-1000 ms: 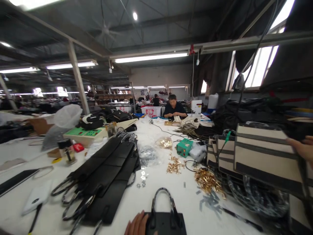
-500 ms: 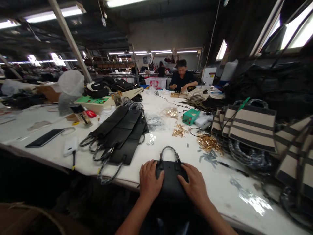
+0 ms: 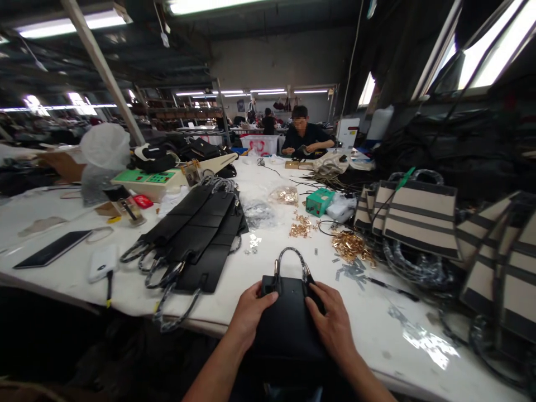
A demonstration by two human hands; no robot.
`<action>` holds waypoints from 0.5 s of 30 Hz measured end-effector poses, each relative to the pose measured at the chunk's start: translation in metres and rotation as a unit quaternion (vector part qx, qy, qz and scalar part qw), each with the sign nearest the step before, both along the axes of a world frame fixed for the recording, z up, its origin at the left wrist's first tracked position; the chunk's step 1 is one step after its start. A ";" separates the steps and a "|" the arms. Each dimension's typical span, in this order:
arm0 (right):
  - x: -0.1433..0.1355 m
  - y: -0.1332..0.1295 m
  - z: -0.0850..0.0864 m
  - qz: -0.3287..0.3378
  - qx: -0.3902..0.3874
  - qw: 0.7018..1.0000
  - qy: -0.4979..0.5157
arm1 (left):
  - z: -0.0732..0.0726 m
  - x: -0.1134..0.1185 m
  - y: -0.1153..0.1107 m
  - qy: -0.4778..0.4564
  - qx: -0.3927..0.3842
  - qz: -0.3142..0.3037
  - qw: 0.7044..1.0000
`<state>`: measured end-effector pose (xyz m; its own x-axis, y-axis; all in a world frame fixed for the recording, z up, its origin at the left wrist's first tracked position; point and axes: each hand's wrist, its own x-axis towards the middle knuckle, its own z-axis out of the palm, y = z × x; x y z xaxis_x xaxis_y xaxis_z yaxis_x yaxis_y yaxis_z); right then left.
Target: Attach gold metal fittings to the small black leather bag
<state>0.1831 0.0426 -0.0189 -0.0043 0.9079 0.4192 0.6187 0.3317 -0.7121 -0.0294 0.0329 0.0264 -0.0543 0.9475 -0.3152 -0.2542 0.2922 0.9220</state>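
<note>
A black leather bag panel [image 3: 287, 324] with a plastic-wrapped handle [image 3: 293, 252] lies at the table's front edge, its lower part hanging toward me. My left hand [image 3: 253, 310] grips its upper left corner, thumb on top and the other fingers tucked round the edge. On the opposite side, my right hand [image 3: 333, 315] is closed round the right edge beside the handle's base, with its thumb pressed on the face. Left of them lies a stack of similar black panels [image 3: 188, 229], handles attached.
Gold hardware pieces [image 3: 354, 247] and thin metal plates [image 3: 354, 273] lie right of the panel, near a green box [image 3: 320, 201]. Striped bag pieces [image 3: 421, 218] are piled at the right. A phone [image 3: 103, 262] and a dark tablet [image 3: 54, 248] lie left. A person [image 3: 305, 137] sits at the far end.
My left hand has shifted its hold, its fingers now round the panel's left corner instead of flat along the edge. The view has turned slightly right. The co-worker's hands have moved.
</note>
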 end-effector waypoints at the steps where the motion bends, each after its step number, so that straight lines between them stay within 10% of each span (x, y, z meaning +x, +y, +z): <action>1: 0.000 0.000 0.000 -0.003 -0.004 1.000 0.012 | 0.003 0.000 -0.001 -0.018 -0.021 -0.036 0.999; 8: 0.017 0.023 0.022 0.020 -0.092 0.990 0.105 | 0.010 -0.001 0.012 -0.032 -0.054 -0.025 0.998; 15: 0.023 0.137 0.043 -0.025 -0.118 0.992 -0.038 | -0.002 -0.003 0.050 0.018 -0.022 -0.026 0.999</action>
